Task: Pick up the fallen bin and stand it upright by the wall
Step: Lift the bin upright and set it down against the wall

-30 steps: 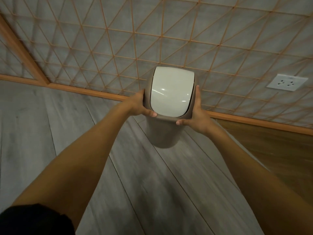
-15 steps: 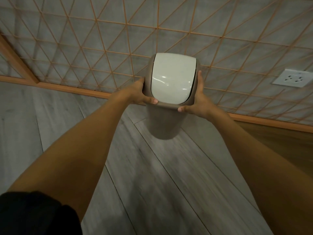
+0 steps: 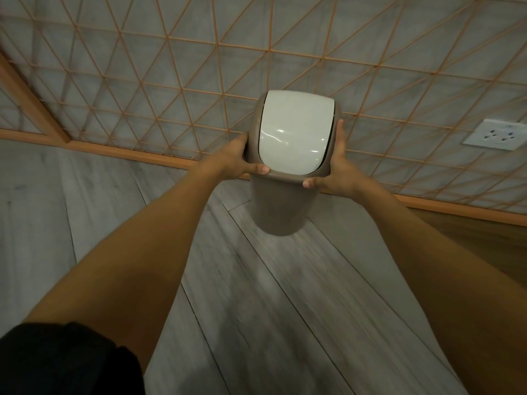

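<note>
Bin (image 3: 281,206) base contact (floor) unclear

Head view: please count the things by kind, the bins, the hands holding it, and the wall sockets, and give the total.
Bins: 1, the bin, upright.
Hands: 2, the left hand and the right hand, one on each side of its top.
Wall sockets: 1, the wall socket.
Total: 4

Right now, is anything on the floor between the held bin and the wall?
Nothing visible. Left hand and right hand hold the bin upright near the wall; the floor beneath looks bare, though the bin hides some.
</note>
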{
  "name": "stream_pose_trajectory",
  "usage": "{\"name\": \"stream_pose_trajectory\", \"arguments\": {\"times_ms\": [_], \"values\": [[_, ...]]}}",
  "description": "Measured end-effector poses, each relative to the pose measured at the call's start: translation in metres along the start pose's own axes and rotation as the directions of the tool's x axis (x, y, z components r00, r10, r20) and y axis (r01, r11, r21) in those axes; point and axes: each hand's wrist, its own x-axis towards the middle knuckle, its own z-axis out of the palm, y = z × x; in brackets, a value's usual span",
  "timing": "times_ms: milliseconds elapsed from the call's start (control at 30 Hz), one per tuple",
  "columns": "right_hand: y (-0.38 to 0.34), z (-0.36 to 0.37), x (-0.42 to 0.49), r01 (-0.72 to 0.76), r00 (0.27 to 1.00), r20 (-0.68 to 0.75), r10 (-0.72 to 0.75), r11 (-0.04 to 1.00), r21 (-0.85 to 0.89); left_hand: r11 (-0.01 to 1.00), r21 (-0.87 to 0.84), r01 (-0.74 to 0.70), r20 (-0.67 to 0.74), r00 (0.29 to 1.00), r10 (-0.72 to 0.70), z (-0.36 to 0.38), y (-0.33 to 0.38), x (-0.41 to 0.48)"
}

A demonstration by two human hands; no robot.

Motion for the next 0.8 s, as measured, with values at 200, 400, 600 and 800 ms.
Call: {"name": "stream_pose_trajectory", "arguments": {"times_ms": [200, 400, 600, 800], "values": [[-0.005, 0.001, -0.003, -0.041, 0.999, 0.0, 0.041, 0.999, -0.021, 0.997, 0.082, -0.009, -0.041, 0.999, 0.012, 0.009, -0.004, -0.006], [-0.01, 0.005, -0.005, -0.082, 0.996, -0.035, 0.079, 0.993, -0.085, 0.982, 0.182, 0.042, -0.143, 0.99, -0.015, 0.024, -0.003, -0.016], [-0.01, 0.005, -0.014, -0.096, 0.991, -0.114, 0.074, 0.975, -0.201, 0.975, 0.219, -0.023, -0.185, 0.981, 0.065, 0.031, -0.009, -0.03], [-0.012, 0.007, -0.05, -0.089, 0.967, -0.255, -0.005, 0.931, -0.355, 0.939, 0.317, -0.133, -0.218, 0.953, 0.209, 0.032, -0.014, -0.069]]}}
